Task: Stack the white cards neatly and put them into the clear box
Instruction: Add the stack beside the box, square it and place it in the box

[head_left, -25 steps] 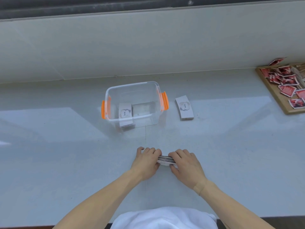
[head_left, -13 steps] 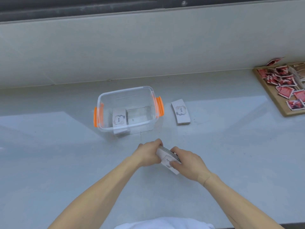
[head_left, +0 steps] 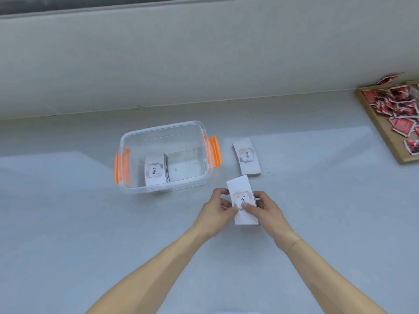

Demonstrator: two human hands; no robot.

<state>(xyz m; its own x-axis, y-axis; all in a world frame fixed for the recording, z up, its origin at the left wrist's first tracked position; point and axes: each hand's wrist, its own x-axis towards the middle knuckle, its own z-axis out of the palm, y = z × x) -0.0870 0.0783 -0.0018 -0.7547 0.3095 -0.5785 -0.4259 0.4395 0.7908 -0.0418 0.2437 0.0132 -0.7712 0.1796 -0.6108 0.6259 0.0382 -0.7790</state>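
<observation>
A stack of white cards point(head_left: 240, 189) with a "love" print on top is held flat between both hands, just in front of the box's right corner. My left hand point(head_left: 216, 208) grips its left side, and my right hand point(head_left: 266, 210) grips its right side with the thumb on top. The clear box point(head_left: 133, 141) with orange latches stands open, and a white card stack point(head_left: 154, 169) lies in its left half. Another white card stack point(head_left: 246, 158) lies on the counter to the right of the box.
A wooden tray point(head_left: 377, 130) with several red cards sits at the far right edge. A pale wall rises right behind the box. The grey counter point(head_left: 68, 223) stretches left and toward me.
The stack went from standing on edge between my hands to lying face up in them. My hands lifted it and carried it forward and right, closer to the box.
</observation>
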